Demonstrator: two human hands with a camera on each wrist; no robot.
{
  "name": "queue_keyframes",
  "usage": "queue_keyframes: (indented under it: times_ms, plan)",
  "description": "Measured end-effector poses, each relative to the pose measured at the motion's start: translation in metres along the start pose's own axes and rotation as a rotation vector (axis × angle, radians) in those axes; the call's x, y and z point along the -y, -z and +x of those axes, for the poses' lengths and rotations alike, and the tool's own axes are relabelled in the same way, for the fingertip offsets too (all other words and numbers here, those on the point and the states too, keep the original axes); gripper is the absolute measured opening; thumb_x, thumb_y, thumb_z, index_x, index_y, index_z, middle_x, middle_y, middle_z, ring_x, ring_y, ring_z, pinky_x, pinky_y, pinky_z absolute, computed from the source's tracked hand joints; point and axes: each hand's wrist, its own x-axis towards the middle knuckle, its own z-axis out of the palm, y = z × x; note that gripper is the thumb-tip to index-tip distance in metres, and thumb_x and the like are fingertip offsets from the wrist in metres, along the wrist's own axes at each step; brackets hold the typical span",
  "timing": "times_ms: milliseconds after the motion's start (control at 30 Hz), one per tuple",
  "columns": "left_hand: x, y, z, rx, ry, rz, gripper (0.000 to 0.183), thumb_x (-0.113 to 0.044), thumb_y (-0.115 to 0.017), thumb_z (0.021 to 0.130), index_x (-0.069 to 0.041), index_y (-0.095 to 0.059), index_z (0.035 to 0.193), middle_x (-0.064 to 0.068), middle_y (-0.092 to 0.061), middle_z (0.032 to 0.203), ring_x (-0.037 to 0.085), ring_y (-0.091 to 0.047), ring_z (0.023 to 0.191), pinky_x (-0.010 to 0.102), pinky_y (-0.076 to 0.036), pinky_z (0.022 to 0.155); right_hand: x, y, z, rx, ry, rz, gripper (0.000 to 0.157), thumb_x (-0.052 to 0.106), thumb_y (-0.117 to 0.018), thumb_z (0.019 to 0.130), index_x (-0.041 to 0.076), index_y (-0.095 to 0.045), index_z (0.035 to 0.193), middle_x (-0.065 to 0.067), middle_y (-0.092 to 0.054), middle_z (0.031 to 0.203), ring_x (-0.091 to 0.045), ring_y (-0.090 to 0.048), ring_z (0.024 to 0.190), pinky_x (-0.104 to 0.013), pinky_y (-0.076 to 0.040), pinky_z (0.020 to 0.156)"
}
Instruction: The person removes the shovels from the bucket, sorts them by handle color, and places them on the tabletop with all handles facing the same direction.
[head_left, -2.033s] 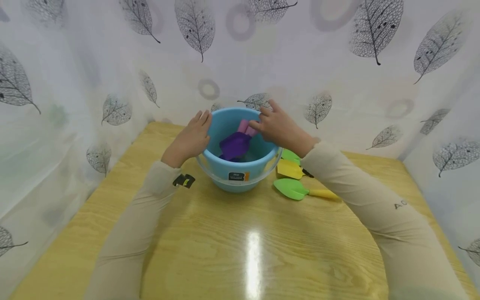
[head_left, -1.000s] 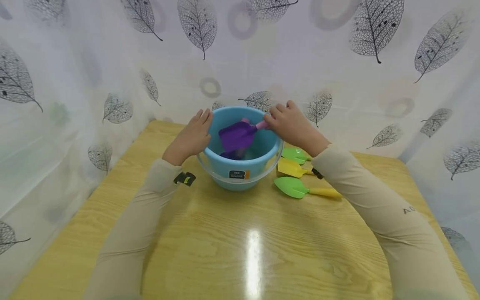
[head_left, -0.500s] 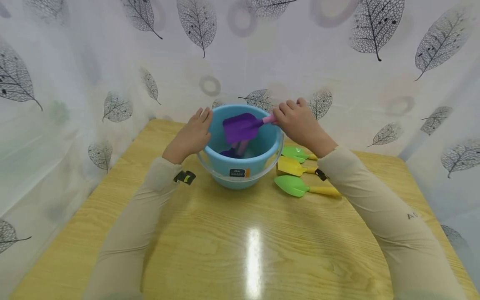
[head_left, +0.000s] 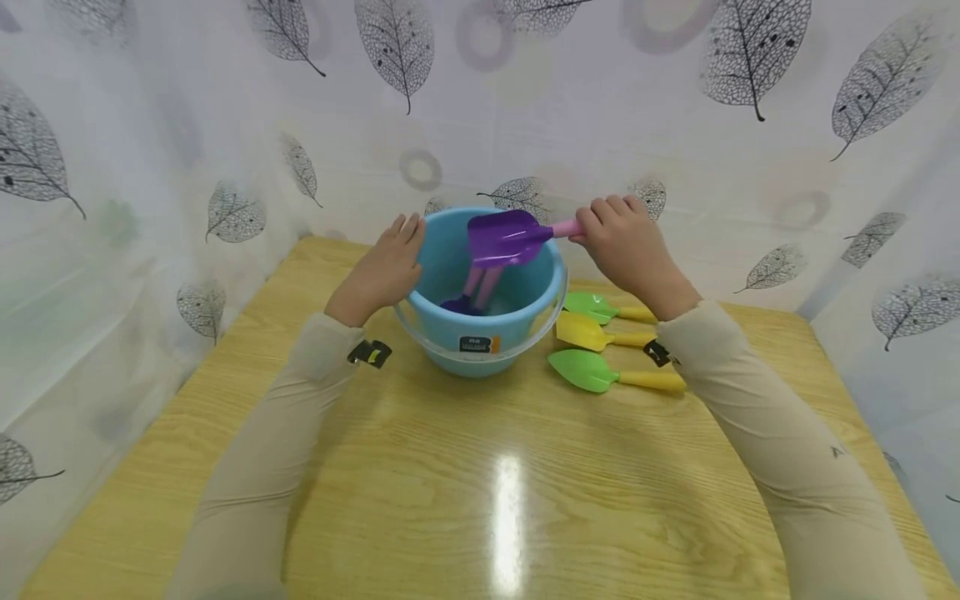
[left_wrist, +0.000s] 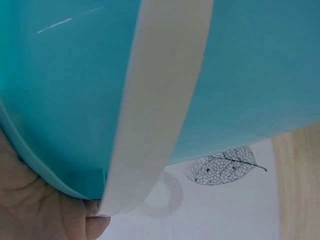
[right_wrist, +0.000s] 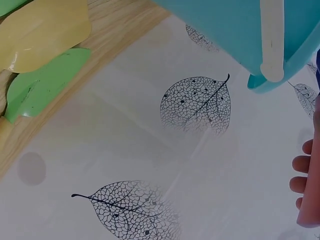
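Observation:
In the head view a blue bucket [head_left: 437, 327] stands on the wooden table, its white handle [left_wrist: 155, 95] hanging across the front. My left hand [head_left: 381, 271] rests against the bucket's left rim with fingers straight. My right hand [head_left: 628, 248] grips the pink handle [right_wrist: 311, 185] of a toy shovel. The shovel's purple blade [head_left: 508, 239] points left, lifted over the bucket's opening near the back right rim. Inside the bucket, two pink handles [head_left: 483, 287] lean upward, with a dark purple blade [head_left: 459, 306] low down.
Right of the bucket lie three toy garden tools with yellow handles: a green shovel [head_left: 588, 307] at the back, a yellow spade [head_left: 581, 331] in the middle, and a green trowel [head_left: 583, 370] in front. A leaf-patterned curtain [head_left: 480, 100] surrounds the table [head_left: 420, 492].
My right hand has taken the purple shovel by its handle and drawn it up and right, from inside the bucket to above its rim. My left hand has stayed at the rim.

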Motion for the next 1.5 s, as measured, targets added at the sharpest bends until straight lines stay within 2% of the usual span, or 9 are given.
queue_keyframes:
  times_ms: [267, 500, 900, 1133, 1233, 1333, 1433, 1500]
  plan:
    - [0.000, 0.000, 0.000, 0.003, 0.007, 0.004, 0.061, -0.012, -0.030, 0.098, 0.010, -0.001, 0.147, 0.027, 0.001, 0.156, 0.039, 0.006, 0.145, 0.047, -0.002, 0.121, -0.014, 0.002, -0.016, -0.025, -0.052, -0.014, 0.028, 0.022, -0.061, 0.090, -0.005, -0.055, 0.088, -0.021, -0.061, 0.081, -0.038, -0.058, 0.078, -0.049, -0.048, 0.071]
    - [-0.002, 0.002, -0.001, 0.013, 0.010, 0.010, 0.061, -0.013, -0.029, 0.098, 0.010, 0.000, 0.147, 0.026, 0.002, 0.156, 0.038, 0.007, 0.145, 0.046, -0.001, 0.121, -0.027, 0.006, -0.036, -0.019, -0.113, -0.035, 0.025, 0.020, -0.062, 0.089, -0.005, -0.056, 0.089, -0.022, -0.063, 0.086, -0.040, -0.058, 0.080, -0.050, -0.045, 0.070]
    - [0.000, 0.001, 0.001, 0.006, 0.011, 0.017, 0.062, -0.013, -0.031, 0.098, 0.010, -0.001, 0.147, 0.026, 0.002, 0.156, 0.037, 0.007, 0.146, 0.046, -0.001, 0.121, -0.057, 0.011, -0.077, -0.027, -0.147, -0.046, 0.023, 0.015, -0.063, 0.087, -0.007, -0.054, 0.091, -0.025, -0.059, 0.084, -0.042, -0.054, 0.079, -0.051, -0.041, 0.071]
    - [0.001, -0.001, 0.002, 0.008, 0.014, 0.004, 0.062, -0.013, -0.030, 0.097, 0.009, -0.001, 0.147, 0.025, 0.003, 0.156, 0.037, 0.008, 0.146, 0.045, 0.000, 0.121, -0.073, 0.009, -0.108, 0.019, -0.177, -0.039, 0.023, 0.013, -0.063, 0.086, -0.006, -0.053, 0.094, -0.024, -0.058, 0.083, -0.043, -0.054, 0.080, -0.053, -0.040, 0.073]
    - [0.001, -0.001, 0.002, 0.009, 0.016, 0.006, 0.062, -0.013, -0.029, 0.097, 0.009, -0.001, 0.147, 0.025, 0.003, 0.156, 0.038, 0.008, 0.145, 0.045, 0.000, 0.121, -0.081, 0.007, -0.122, 0.027, -0.178, -0.026, 0.024, 0.019, -0.056, 0.093, -0.005, -0.052, 0.096, -0.024, -0.057, 0.083, -0.043, -0.054, 0.079, -0.054, -0.039, 0.073]
    - [0.000, -0.001, 0.002, 0.006, 0.021, 0.006, 0.062, -0.014, -0.029, 0.097, 0.009, -0.001, 0.148, 0.024, 0.003, 0.157, 0.037, 0.008, 0.146, 0.045, -0.001, 0.121, -0.089, 0.007, -0.134, 0.028, -0.166, -0.027, 0.037, 0.031, -0.038, 0.101, -0.004, -0.052, 0.098, -0.023, -0.056, 0.082, -0.044, -0.053, 0.078, -0.055, -0.039, 0.072]
    - [0.000, 0.000, 0.002, 0.002, 0.020, 0.005, 0.062, -0.013, -0.029, 0.097, 0.009, -0.001, 0.147, 0.025, 0.003, 0.156, 0.038, 0.007, 0.146, 0.046, -0.002, 0.121, -0.096, 0.007, -0.145, 0.020, -0.150, -0.033, 0.053, 0.041, -0.024, 0.101, -0.003, -0.052, 0.097, -0.023, -0.055, 0.081, -0.044, -0.053, 0.077, -0.055, -0.039, 0.069]
    - [0.000, 0.000, 0.002, 0.002, 0.018, 0.007, 0.061, -0.013, -0.030, 0.097, 0.009, -0.001, 0.147, 0.025, 0.003, 0.156, 0.037, 0.007, 0.146, 0.046, -0.001, 0.121, -0.100, 0.006, -0.152, 0.015, -0.142, -0.040, 0.055, 0.043, -0.022, 0.101, -0.003, -0.052, 0.096, -0.023, -0.055, 0.080, -0.044, -0.053, 0.075, -0.055, -0.039, 0.068]
